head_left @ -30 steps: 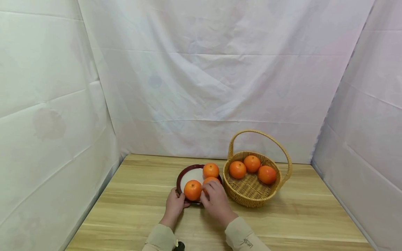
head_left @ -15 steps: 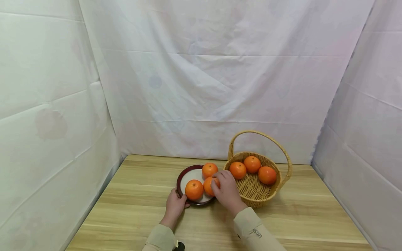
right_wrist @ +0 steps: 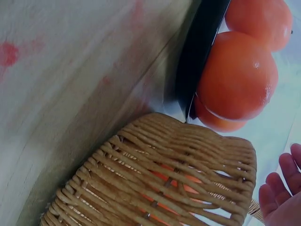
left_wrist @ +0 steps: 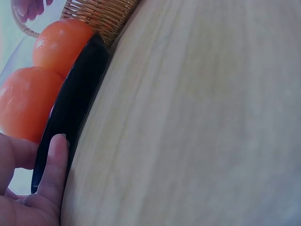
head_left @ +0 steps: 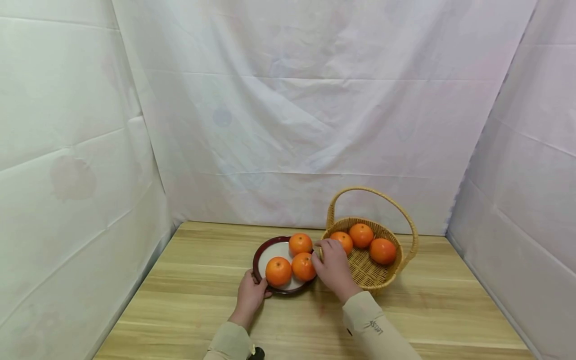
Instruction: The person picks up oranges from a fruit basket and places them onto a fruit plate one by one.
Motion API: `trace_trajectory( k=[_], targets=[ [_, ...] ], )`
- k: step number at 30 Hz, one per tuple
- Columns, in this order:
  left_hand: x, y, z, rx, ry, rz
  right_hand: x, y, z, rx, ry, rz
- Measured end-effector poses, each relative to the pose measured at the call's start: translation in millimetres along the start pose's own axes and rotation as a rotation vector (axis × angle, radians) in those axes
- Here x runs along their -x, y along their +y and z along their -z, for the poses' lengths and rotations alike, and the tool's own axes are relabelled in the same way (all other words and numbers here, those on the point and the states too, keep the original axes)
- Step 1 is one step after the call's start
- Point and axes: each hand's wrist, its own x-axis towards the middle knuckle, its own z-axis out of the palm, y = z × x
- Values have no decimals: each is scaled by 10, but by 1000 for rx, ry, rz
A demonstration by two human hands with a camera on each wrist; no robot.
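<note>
A round plate (head_left: 257, 256) with a white middle and dark red rim bears three oranges: one at front left (head_left: 278, 271), one at front right (head_left: 303, 266) and one behind (head_left: 300, 244). My left hand (head_left: 250, 293) grips the plate's near left rim, a finger along the dark outer side (left_wrist: 70, 108) in the left wrist view. Above the gap between plate and wicker basket (head_left: 357, 289) is my right hand (head_left: 335, 267), fingers loosely bent and holding nothing. Its fingertips lie near the front right orange; the hand partly hides the basket's left rim.
Three more oranges lie in the basket, one of them redder (head_left: 383, 251). The basket's tall arched handle (head_left: 373, 190) rises over it. The wooden table (head_left: 202, 270) is bounded by white cloth (head_left: 288, 125) behind and at both sides.
My right hand has moved right, off the front right orange on the plate and toward the basket, leaving that orange in full view. The left hand stays on the plate's rim.
</note>
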Motion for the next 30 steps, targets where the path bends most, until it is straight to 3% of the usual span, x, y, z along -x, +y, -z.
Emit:
trace_trajectory(
  k=[9,23,30],
  targets=[
    [3,5,4,35,-4,59,-25,91,30,4,5,-27],
    [-5,21,41,49,-36,44,-181,194,178,-69,-66,-175],
    [6,49,47,61,-42,37,-244,201,266,-38,-114,-207]
  ],
)
